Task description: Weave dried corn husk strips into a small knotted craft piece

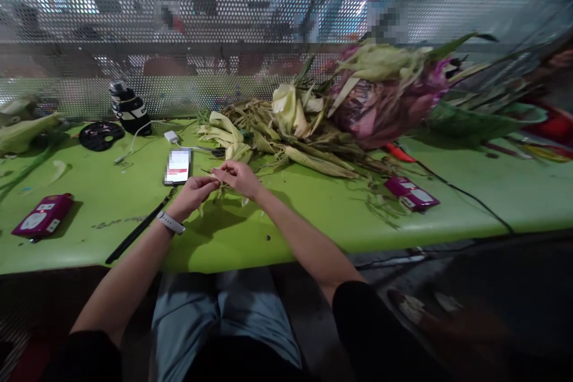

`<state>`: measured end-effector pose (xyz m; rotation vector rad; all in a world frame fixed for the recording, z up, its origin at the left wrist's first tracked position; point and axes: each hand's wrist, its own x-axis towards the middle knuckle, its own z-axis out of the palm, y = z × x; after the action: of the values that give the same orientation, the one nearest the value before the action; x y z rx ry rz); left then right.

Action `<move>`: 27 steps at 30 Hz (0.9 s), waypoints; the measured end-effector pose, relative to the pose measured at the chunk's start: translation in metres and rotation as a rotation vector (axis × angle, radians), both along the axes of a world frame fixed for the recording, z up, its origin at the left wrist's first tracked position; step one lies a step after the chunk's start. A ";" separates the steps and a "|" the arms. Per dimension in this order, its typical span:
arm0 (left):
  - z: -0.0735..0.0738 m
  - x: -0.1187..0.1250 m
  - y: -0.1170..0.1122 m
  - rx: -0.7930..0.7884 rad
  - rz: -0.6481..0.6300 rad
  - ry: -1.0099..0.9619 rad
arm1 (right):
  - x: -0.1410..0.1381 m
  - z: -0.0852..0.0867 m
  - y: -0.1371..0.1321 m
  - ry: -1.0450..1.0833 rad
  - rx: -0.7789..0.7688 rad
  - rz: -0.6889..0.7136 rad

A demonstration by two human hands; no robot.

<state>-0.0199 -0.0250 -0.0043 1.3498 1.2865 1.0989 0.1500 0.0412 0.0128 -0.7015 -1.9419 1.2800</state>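
Note:
My left hand [196, 192], with a white band at the wrist, pinches thin pale strips of corn husk [222, 192]. My right hand [242, 179] meets it from the other side, fingers closed on the same strips. Some ends hang below the fingers; the part between the fingertips is too small to make out. Just beyond the hands lie loose pale husks [233, 134], at the edge of a heap of dry corn husks [264, 122]. Scissors [215, 151] appear to lie behind my hands, partly covered by husk.
On the green table [242, 245] are a phone [178, 166] with a black strap, a dark bottle [129, 107], a black round object [101, 135] and two purple boxes [43, 215]. A pink bag [380, 101] of husks stands at the right. A perforated screen [188, 24] closes the back.

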 end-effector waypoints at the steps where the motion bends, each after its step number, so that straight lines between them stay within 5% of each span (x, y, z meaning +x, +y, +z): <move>1: 0.000 0.001 0.000 0.006 0.004 0.028 | 0.000 -0.001 0.001 -0.031 0.005 0.000; 13: 0.007 0.008 -0.003 0.120 0.036 0.243 | -0.002 -0.010 0.009 -0.160 0.117 -0.153; 18: 0.007 0.003 -0.002 0.062 0.060 0.094 | -0.002 -0.007 0.007 0.092 0.116 -0.062; 27: 0.011 0.006 -0.002 0.033 0.066 -0.166 | -0.004 -0.003 -0.001 0.228 -0.019 -0.070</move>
<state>-0.0135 -0.0270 0.0070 1.2203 1.2029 1.2557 0.1460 0.0406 0.0094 -0.5994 -1.7089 1.2776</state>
